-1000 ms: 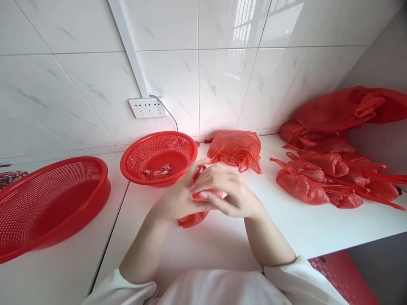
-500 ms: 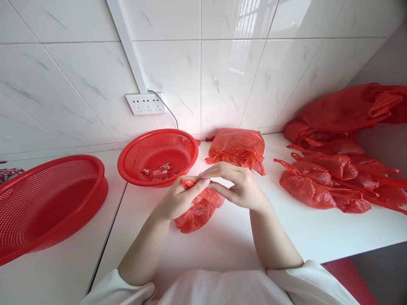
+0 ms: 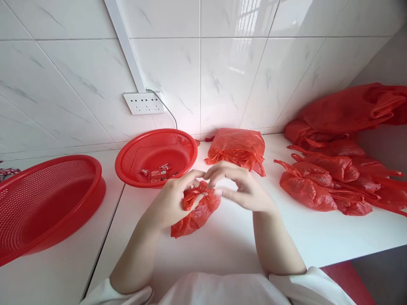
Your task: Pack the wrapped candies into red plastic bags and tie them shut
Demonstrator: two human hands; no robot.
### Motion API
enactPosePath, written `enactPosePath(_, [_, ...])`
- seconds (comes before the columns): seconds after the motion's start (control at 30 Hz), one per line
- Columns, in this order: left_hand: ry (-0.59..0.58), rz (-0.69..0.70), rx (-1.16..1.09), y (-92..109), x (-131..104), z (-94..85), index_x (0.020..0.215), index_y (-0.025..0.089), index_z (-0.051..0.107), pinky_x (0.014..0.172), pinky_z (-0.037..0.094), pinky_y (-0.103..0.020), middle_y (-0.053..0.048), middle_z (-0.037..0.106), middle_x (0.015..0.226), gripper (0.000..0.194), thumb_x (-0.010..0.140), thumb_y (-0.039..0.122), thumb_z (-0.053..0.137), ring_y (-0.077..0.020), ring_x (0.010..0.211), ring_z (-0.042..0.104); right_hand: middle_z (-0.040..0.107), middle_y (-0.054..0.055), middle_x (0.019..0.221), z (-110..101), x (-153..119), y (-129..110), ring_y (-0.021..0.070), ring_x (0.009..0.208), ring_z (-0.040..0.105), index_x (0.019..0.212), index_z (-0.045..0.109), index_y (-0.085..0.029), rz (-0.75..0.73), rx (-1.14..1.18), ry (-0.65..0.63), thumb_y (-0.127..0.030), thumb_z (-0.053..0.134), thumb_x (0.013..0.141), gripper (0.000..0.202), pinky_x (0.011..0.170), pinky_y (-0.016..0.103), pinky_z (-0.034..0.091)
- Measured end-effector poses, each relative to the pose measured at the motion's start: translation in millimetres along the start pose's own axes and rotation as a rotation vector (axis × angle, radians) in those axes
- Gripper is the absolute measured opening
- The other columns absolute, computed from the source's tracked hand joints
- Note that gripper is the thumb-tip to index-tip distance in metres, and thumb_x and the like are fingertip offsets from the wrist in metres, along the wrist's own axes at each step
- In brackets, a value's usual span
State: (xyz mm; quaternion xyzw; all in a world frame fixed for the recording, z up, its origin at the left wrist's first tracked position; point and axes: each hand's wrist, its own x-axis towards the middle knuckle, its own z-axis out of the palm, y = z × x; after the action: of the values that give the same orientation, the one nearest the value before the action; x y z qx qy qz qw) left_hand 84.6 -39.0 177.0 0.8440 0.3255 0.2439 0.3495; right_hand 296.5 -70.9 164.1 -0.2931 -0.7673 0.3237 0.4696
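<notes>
A small filled red plastic bag (image 3: 199,218) lies on the white tabletop in front of me, its top bunched up between my hands. My left hand (image 3: 173,197) is closed around the bunched top, thumb pressed on the plastic. My right hand (image 3: 243,186) arches in from the other side, its thumb and curled fingertips at the bag's top edge with red plastic between them. Its fingertips are slightly blurred. What the bag contains is hidden.
A red perforated basket (image 3: 124,169) holding a few small red packets (image 3: 157,174) stands behind my left hand. Another red basket (image 3: 98,173) is at far left. A folded stack of red bags (image 3: 238,142) lies by the wall; several filled red bags (image 3: 305,190) lie right.
My hands have spread slightly from a fingertip-to-fingertip pinch, and my left hand has turned. The bag's bunched top now shows between them.
</notes>
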Motion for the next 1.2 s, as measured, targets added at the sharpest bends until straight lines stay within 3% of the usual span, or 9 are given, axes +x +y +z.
enactPosePath(0.07, [0.123, 0.066, 0.350, 0.1, -4.9, 0.1, 0.121, 0.027, 0.058, 0.066, 0.048, -0.028, -0.001, 0.070, 0.090, 0.042, 0.083, 0.010, 0.052, -0.0181, 0.079, 0.064, 0.061, 0.007, 0.119, 10.4, 8.6, 13.3, 0.0182, 0.108, 0.059, 0.106, 0.062, -0.023, 0.070, 0.102, 0.117, -0.031, 0.052, 0.094, 0.017, 0.093, 0.037, 0.050])
enactPosePath(0.13, [0.214, 0.149, 0.586, -3.2, -6.5, 0.4, 0.116, 0.027, 0.061, 0.067, 0.047, -0.029, -0.002, 0.069, 0.093, 0.044, 0.082, 0.004, 0.045, -0.0197, 0.086, 0.064, 0.055, 0.007, 0.131, 21.7, 16.1, 25.4, 0.0178, 0.119, 0.054, 0.118, 0.057, -0.025, 0.145, 0.196, 0.116, -0.032, 0.044, 0.098, 0.025, 0.100, 0.038, 0.046])
enactPosePath(0.3, [0.484, 0.361, 0.698, -17.8, 1.4, 2.1, 0.095, 0.024, 0.065, 0.073, 0.049, -0.026, -0.004, 0.067, 0.092, 0.022, 0.085, 0.010, 0.051, -0.0164, 0.083, 0.064, 0.060, 0.006, 0.126, 31.1, 20.9, 41.3, 0.0170, 0.116, 0.057, 0.128, 0.052, -0.025, 0.210, 0.360, 0.025, -0.028, 0.046, 0.097, 0.032, 0.102, 0.038, 0.045])
enactPosePath(0.43, [0.598, 0.344, 0.792, -27.2, 6.6, 4.8, 0.076, 0.025, 0.064, 0.065, 0.048, -0.029, -0.001, 0.065, 0.068, 0.010, 0.084, 0.021, 0.059, -0.0163, 0.064, 0.060, 0.066, 0.007, 0.113, 20.2, 15.6, 44.5, 0.0179, 0.099, 0.063, 0.117, 0.061, -0.021, 0.229, 0.329, 0.021, -0.028, 0.053, 0.093, 0.027, 0.087, 0.036, 0.053])
enactPosePath(0.63, [0.595, 0.338, 0.724, -33.3, 9.6, 12.3, 0.078, 0.025, 0.066, 0.064, 0.049, -0.028, 0.000, 0.070, 0.071, 0.008, 0.084, 0.023, 0.061, -0.0150, 0.062, 0.063, 0.066, 0.007, 0.111, 10.4, 11.2, 41.5, 0.0160, 0.093, 0.063, 0.113, 0.064, -0.022, 0.225, 0.324, 0.037, -0.028, 0.059, 0.089, 0.025, 0.082, 0.034, 0.052])
enactPosePath(0.8, [0.541, 0.390, 0.556, -27.5, 11.3, 9.7, 0.100, 0.024, 0.068, 0.078, 0.051, -0.027, -0.001, 0.075, 0.091, 0.019, 0.086, 0.015, 0.058, -0.0159, 0.082, 0.069, 0.069, 0.005, 0.096, 2.5, 10.5, 43.1, 0.0170, 0.093, 0.063, 0.097, 0.068, -0.020, 0.246, 0.242, 0.274, -0.034, 0.066, 0.085, 0.018, 0.086, 0.035, 0.051])
enactPosePath(0.97, [0.472, 0.125, 0.475, -25.7, 8.5, -3.5, 0.093, 0.024, 0.070, 0.069, 0.052, -0.027, 0.000, 0.074, 0.089, 0.014, 0.088, 0.028, 0.058, -0.0161, 0.075, 0.069, 0.070, 0.005, 0.097, -9.3, 5.1, 42.4, 0.0178, 0.090, 0.064, 0.095, 0.069, -0.020, 0.294, 0.020, 0.343, -0.040, 0.062, 0.086, 0.022, 0.081, 0.034, 0.052])
enactPosePath(1.07, [0.419, 0.027, 0.467, -26.4, 7.2, -9.6, 0.090, 0.023, 0.068, 0.066, 0.050, -0.026, 0.000, 0.073, 0.086, 0.016, 0.087, 0.036, 0.059, -0.0153, 0.071, 0.067, 0.068, 0.006, 0.109, -10.3, 2.8, 39.2, 0.0194, 0.102, 0.063, 0.105, 0.067, -0.022, 0.300, -0.108, 0.311, -0.041, 0.058, 0.089, 0.026, 0.087, 0.036, 0.051])
enactPosePath(1.2, [0.342, 0.013, 0.486, -23.8, 7.5, -9.9, 0.089, 0.022, 0.066, 0.066, 0.048, -0.026, 0.000, 0.073, 0.087, 0.018, 0.088, 0.038, 0.057, -0.0153, 0.072, 0.066, 0.069, 0.006, 0.108, -4.9, 3.2, 38.4, 0.0193, 0.099, 0.065, 0.114, 0.062, -0.023, 0.340, -0.052, 0.097, -0.042, 0.058, 0.089, 0.032, 0.084, 0.036, 0.052])
